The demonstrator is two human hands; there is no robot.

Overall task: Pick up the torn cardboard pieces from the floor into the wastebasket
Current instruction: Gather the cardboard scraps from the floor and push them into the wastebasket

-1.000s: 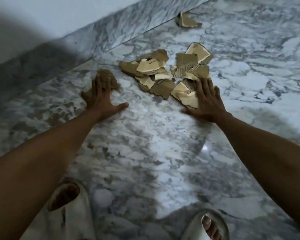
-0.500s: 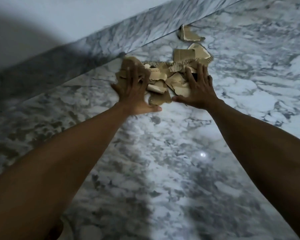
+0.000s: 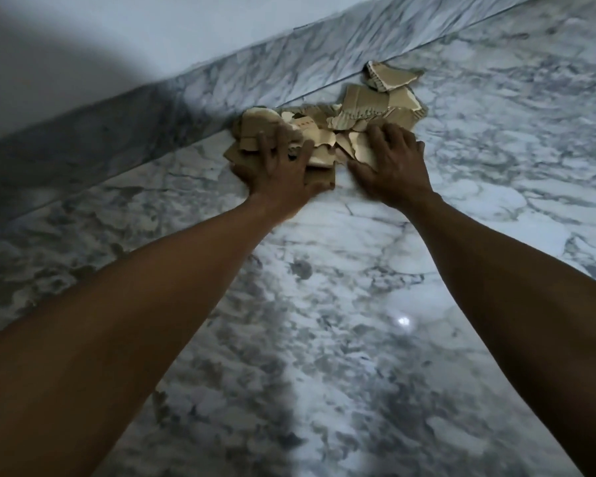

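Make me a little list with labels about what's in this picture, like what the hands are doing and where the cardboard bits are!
floor: grey and white marble
pile: torn cardboard pieces heaped by the baseboard
left hand: fingers spread, pressing on the pile's left side
right hand: fingers spread, resting on the pile's right side
stray piece: lies apart, farther along the baseboard
wastebasket: not in view
picked up yet: no, every piece is on the floor
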